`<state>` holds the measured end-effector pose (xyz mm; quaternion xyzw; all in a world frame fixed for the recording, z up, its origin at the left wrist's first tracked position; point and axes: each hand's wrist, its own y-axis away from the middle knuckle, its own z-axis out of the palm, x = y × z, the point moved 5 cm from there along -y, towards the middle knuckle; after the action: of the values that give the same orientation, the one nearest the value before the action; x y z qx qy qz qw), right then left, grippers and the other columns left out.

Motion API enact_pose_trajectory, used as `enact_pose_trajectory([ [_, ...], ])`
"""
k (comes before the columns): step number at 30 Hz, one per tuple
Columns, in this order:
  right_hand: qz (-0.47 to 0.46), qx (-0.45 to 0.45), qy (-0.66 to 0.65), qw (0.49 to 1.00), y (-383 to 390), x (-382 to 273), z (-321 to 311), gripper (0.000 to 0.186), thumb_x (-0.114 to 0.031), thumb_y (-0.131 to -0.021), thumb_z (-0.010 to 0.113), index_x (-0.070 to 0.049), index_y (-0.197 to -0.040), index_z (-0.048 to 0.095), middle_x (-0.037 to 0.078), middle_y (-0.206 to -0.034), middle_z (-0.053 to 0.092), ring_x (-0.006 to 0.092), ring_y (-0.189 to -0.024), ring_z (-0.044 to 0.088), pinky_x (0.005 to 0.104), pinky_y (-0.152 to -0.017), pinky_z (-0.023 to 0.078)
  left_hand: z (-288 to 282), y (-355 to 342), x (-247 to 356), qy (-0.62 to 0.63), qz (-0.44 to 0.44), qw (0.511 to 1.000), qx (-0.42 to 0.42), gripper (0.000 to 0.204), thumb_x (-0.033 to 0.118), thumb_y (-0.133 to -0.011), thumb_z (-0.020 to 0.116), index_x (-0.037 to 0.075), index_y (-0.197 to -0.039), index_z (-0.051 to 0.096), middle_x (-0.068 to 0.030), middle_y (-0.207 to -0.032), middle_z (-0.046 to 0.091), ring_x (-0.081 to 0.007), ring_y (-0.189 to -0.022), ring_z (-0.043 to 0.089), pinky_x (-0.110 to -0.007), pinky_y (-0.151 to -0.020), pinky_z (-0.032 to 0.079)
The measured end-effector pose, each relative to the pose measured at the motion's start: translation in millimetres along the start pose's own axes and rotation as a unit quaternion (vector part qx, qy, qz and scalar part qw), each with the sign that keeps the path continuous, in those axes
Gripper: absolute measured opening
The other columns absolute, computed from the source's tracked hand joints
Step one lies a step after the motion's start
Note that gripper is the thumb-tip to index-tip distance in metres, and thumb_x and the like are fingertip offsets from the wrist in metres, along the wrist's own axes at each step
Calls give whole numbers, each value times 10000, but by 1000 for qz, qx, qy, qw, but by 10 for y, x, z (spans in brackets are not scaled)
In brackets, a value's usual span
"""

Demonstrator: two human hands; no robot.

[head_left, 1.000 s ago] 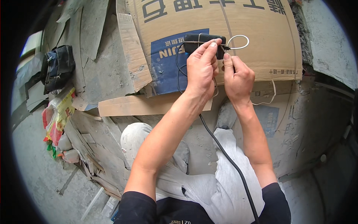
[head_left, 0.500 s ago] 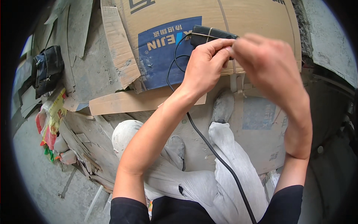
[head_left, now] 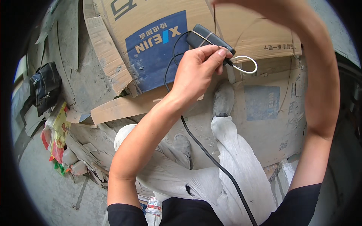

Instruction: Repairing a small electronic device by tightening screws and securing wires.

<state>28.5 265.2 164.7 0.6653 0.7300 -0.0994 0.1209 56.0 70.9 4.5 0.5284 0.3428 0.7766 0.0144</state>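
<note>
A black oblong block (head_left: 205, 34), looking like a power bank, lies on a cardboard box (head_left: 245, 35); a pale band crosses it. My left hand (head_left: 198, 69) is closed, thumb and forefinger pinching at the block's near right corner, where the band ends. Beside those fingertips a white cable loop (head_left: 255, 67) sticks out from a black plug. From the block's left end a black cable (head_left: 211, 156) curls under my left wrist and runs down past my legs. My right hand (head_left: 256, 4), blurred and cut by the upper edge, draws up a thin dark strand (head_left: 215, 19) rising from the block.
Torn cardboard strips (head_left: 109, 51) and dusty sheets cover the floor. A black bag (head_left: 46, 86) and a colourful plastic sack (head_left: 56, 132) lie at the left. My shoe (head_left: 224, 98) stands just before the box. A printed can (head_left: 154, 206) is by my left side.
My right hand has moved up and away from the left, raising the strand. The white cable loop now shows. My left hand has shifted slightly down and stays pinched at the block.
</note>
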Motion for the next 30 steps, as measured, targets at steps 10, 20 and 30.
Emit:
enact_pose_trajectory([
  [10, 87, 217, -217, 948, 1010, -106, 575, 196, -101, -1119, 756, 3, -1261, 843, 79, -1263, 767, 179, -995, 738, 324, -840, 586, -69, 77, 112, 97, -33, 995, 13, 319, 295, -1220, 679, 26, -1269, 842, 69, -833, 693, -11, -676, 453, -231, -592, 330],
  [20, 112, 5, -368, 923, 1066, 124, 1255, 163, -150, -1062, 776, -35, -1166, 826, 74, -1162, 714, 250, -1008, 735, 386, -861, 581, -82, 65, 66, 51, -28, 998, 13, 291, 301, -1203, 725, 41, -1251, 848, 46, -835, 723, 7, -712, 508, -198, -634, 353],
  [30, 57, 40, -361, 930, 1052, 120, 1262, 191, -97, -1038, 801, -30, -1217, 794, 76, -1213, 741, 270, -1074, 758, 431, -908, 603, -138, 92, 118, 36, -88, 995, 14, 283, 293, -1179, 764, 28, -1242, 842, 16, -844, 774, 5, -696, 504, -192, -629, 346],
])
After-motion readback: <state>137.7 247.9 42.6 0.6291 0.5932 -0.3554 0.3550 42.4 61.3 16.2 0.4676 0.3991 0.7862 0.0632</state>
